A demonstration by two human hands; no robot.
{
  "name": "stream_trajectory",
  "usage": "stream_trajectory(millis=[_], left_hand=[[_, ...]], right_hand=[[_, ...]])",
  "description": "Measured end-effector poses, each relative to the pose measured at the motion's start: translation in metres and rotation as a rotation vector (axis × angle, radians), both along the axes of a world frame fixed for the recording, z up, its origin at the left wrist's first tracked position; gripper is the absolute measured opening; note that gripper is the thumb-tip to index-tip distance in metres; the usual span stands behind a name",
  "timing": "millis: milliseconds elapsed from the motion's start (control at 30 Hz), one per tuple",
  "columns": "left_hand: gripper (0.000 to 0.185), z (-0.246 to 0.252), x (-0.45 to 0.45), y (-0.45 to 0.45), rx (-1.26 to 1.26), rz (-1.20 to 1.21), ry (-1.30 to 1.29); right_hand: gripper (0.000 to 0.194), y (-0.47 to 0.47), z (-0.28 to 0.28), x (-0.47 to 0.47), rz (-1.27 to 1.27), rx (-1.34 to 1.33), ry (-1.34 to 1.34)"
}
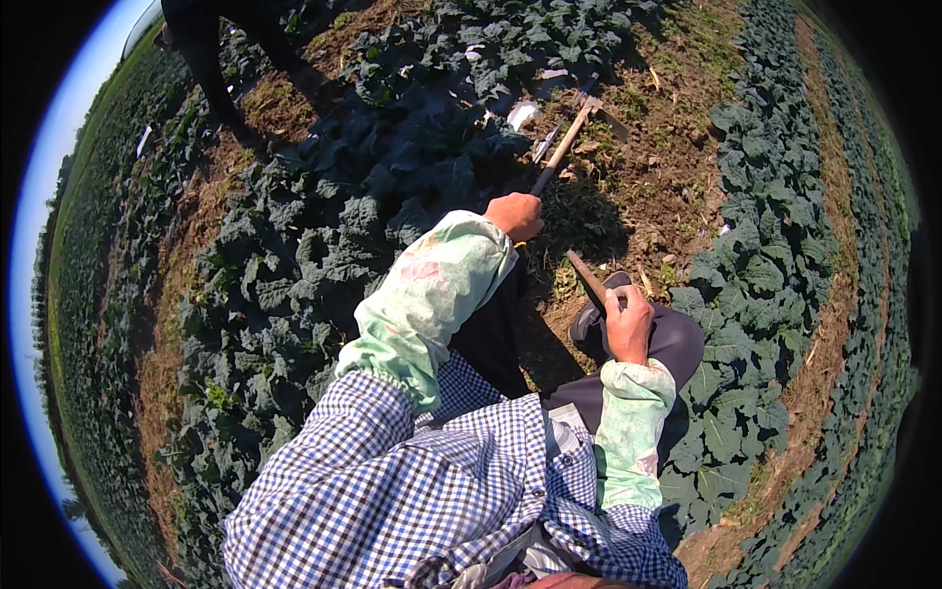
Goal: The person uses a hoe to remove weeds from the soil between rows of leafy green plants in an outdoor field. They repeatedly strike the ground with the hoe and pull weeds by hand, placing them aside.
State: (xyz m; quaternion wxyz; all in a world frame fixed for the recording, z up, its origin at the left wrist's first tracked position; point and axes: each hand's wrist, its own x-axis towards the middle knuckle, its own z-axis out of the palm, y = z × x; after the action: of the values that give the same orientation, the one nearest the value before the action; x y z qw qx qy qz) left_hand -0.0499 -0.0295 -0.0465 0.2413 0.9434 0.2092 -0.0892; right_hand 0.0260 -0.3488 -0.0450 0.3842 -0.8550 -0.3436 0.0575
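Note:
My left hand [515, 217] is closed around the wooden handle of a hoe [561, 151]. The handle runs up and to the right from the fist to the hoe's head, whose thin blade lies over weedy soil. Lower and to the right, my right hand [629, 324] grips a narrow brownish bar [585, 274], near my bent knee and dark shoe; its material and the end inside the fist cannot be told. The bar points up and left, apart from the hoe. Pale green sleeve covers wrap both forearms.
Leafy kale-like plants [302, 265] grow thickly on the left, with another planted row [743, 272] on the right. Brown soil [655, 177] with weeds runs between them. Pieces of pale plastic sheet [522, 115] lie near the hoe. Another person's dark-clad legs [213, 66] stand at the upper left.

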Motion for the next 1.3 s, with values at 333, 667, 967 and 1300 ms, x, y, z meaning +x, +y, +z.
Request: stream_trajectory(millis=[333,667,967,1300], left_hand=[[0.028,-0.005,0.003,0.001,-0.028,0.02,0.032],[0.025,-0.001,0.001,-0.002,-0.028,0.031,0.017],[0.027,-0.004,0.004,0.002,-0.068,-0.018,0.055],[0.025,-0.002,0.001,0.002,-0.048,0.007,0.033]], right_hand=[[0.019,0.001,0.004,-0.001,-0.012,-0.013,0.012],[0.018,0.001,0.003,-0.003,-0.007,0.012,0.002],[0.018,0.001,0.003,-0.002,-0.02,0.003,0.016],[0.018,0.002,0.006,-0.004,-0.018,0.006,0.016]])
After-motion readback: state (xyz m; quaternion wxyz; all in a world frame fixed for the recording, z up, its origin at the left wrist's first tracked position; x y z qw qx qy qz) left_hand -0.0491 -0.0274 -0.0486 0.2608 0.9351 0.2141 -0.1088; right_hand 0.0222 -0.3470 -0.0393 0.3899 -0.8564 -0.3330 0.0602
